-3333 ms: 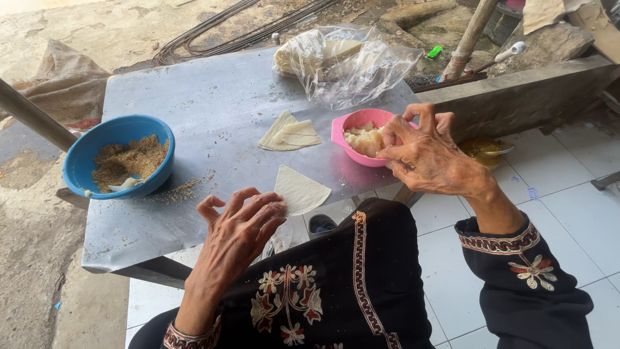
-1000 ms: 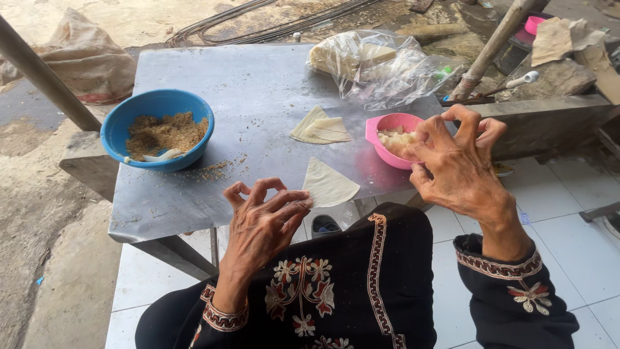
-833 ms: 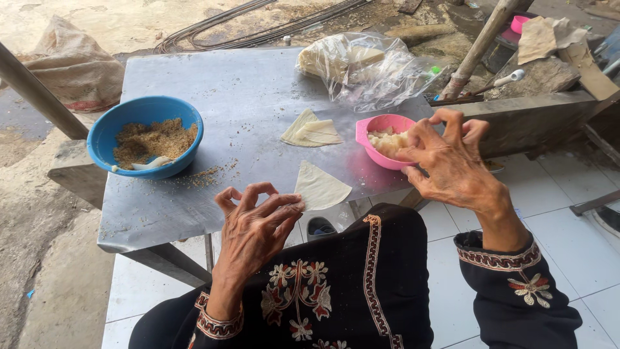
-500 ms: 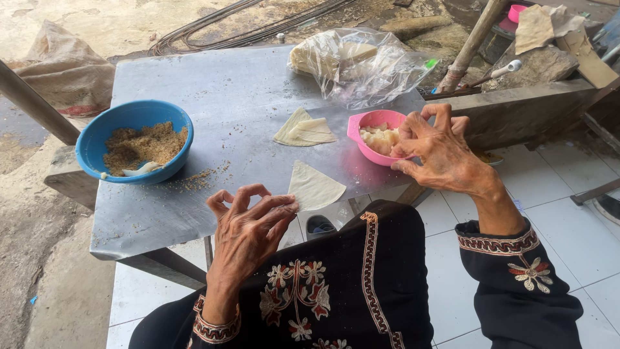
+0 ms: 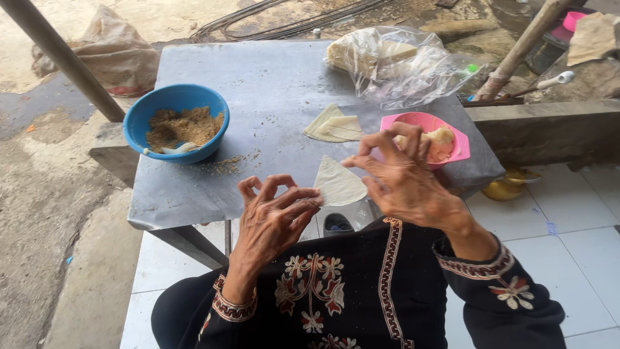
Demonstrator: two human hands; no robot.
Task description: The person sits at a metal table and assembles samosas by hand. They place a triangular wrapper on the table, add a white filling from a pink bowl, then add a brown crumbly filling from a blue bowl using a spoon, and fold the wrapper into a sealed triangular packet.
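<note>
A pale triangular wrapper lies flat at the front edge of the grey metal table. My left hand hovers just left of it, fingers curled and apart, holding nothing. My right hand is just right of the wrapper with fingers spread, its forefinger reaching over the wrapper's top corner; nothing is held. Behind that hand stands a pink bowl with pale paste in it. Two folded wrappers lie further back on the table.
A blue bowl of brown crumbly filling with a white spoon stands at the table's left, with crumbs scattered beside it. A clear plastic bag of more wrappers lies at the back right. A low concrete ledge runs to the right.
My right hand has come away from the pink bowl and moved left to the flat wrapper. My left hand has stayed by the table's front edge.
</note>
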